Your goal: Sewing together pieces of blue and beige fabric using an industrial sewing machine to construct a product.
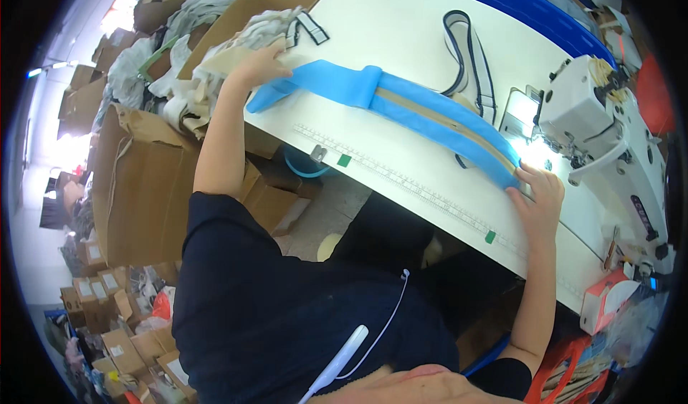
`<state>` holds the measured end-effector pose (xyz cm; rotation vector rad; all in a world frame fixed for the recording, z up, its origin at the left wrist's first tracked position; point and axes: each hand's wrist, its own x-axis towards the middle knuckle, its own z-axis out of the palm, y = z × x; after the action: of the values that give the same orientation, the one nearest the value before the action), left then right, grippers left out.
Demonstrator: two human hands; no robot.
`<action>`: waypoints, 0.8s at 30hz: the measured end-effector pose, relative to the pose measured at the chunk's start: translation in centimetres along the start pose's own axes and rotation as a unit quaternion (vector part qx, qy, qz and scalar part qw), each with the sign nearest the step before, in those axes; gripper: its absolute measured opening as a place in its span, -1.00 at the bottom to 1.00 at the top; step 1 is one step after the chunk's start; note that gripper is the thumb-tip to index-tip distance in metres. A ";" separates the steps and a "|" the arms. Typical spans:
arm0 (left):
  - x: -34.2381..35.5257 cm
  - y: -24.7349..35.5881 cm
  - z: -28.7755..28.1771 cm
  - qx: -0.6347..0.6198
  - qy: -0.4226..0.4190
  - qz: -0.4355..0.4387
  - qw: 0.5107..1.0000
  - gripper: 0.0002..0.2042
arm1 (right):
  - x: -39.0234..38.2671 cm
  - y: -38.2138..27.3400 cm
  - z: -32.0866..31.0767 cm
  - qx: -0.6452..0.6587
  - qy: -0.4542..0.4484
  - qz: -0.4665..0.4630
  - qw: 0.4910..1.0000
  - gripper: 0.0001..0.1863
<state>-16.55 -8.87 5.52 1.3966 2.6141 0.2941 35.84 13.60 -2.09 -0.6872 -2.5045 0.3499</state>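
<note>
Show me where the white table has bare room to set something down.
Open patches on the white table: behind the blue strip, left of the looped strap; and between strip and ruler scale. Crowded: the right hand by the sewing machine, and the left hand beside the fabric pile.

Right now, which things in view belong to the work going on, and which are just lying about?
Seemingly in use:
- blue fabric strip with a tan stripe, one end at the right hand; the left hand is near the other, contact unclear
- sewing machine, lamp lit

Seemingly lying about:
- looped dark-edged white strap
- blue plastic bin
- open cardboard box
</note>
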 end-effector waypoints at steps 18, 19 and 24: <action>-2.5 4.4 -5.3 -0.130 0.449 0.115 0.876 -0.73 | 0.1 -0.1 0.0 0.009 0.004 -0.019 1.000 -0.62; -2.1 5.3 -5.8 -0.153 0.494 0.196 0.833 -0.71 | 0.2 -0.2 -0.1 0.006 0.005 -0.016 1.000 -0.62; -3.7 14.1 -2.5 0.014 0.443 0.428 0.788 -0.73 | 0.3 -0.3 -0.4 0.015 0.002 -0.016 1.000 -0.63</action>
<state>-3.85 -4.52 11.65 2.9444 2.2118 1.2919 35.72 13.50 -1.53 -0.6338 -2.4992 0.3731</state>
